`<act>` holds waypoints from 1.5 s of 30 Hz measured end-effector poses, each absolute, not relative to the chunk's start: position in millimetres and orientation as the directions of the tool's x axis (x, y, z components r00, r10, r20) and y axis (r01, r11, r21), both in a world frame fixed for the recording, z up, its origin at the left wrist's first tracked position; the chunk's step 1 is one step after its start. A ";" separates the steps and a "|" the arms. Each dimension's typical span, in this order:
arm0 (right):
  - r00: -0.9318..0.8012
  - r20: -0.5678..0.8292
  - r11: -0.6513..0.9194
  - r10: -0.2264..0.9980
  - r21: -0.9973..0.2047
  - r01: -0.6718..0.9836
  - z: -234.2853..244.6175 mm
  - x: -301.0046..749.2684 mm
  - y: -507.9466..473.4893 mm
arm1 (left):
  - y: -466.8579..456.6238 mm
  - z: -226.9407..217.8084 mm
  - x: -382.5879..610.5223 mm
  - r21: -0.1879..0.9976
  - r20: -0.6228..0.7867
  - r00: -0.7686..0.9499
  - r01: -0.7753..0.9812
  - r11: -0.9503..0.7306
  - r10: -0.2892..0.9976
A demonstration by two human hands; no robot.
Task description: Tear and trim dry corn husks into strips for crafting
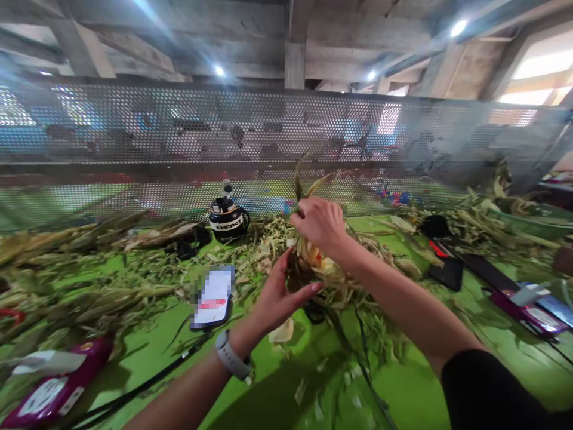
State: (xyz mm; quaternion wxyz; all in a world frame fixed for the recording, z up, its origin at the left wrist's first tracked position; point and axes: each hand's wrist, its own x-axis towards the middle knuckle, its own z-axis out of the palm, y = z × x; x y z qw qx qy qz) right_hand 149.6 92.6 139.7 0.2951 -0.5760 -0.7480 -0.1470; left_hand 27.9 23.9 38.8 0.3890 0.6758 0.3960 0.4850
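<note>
An ear of corn [313, 263] in dry yellow-brown husk stands upright above the green table [277, 382]. My left hand [280, 295] cups its lower part, fingers curled round the husk; a grey watch sits on that wrist. My right hand [320, 224] is closed on the husk leaves [299, 179] at the top of the ear. Yellow kernels show between the two hands.
Torn husks [111, 280] cover the table left, back and right. A phone [213, 297] on a stand with a cable lies left of my hands, a black round speaker [227, 220] behind it. Magenta packs [54, 388] lie front left, dark phones [447, 272] right. A perforated metal screen [268, 137] closes the back.
</note>
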 end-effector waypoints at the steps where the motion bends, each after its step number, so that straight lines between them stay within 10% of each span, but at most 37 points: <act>1: -0.175 0.582 0.311 0.794 -0.141 0.940 135.7 146.8 90.7 | 27.6 36.7 34.4 0.926 0.321 0.213 0.134 -0.353 0.923; 8: -0.291 0.464 0.446 0.836 -0.266 0.855 102.8 181.5 70.7 | 49.4 -0.4 33.0 0.968 0.209 0.199 -0.178 -0.174 0.958; 19: -0.089 0.371 0.367 0.925 -0.804 0.467 26.4 194.6 60.4 | 53.3 -1.9 34.9 0.947 0.155 0.008 -0.285 -0.146 0.988; 26: -0.129 0.450 0.452 0.884 -0.748 0.485 36.6 190.3 61.5 | 65.7 31.7 31.6 0.889 0.426 -0.039 0.201 -0.410 0.904; 37: 0.177 0.403 0.387 0.898 -0.914 0.121 58.7 197.4 70.5 | 60.5 29.8 54.2 0.892 0.385 0.169 0.186 -0.413 0.907; 45: 0.222 0.271 0.334 0.937 -0.884 -0.328 53.3 196.6 76.9 | 76.1 18.9 42.3 0.954 0.295 -0.066 0.072 -0.291 0.953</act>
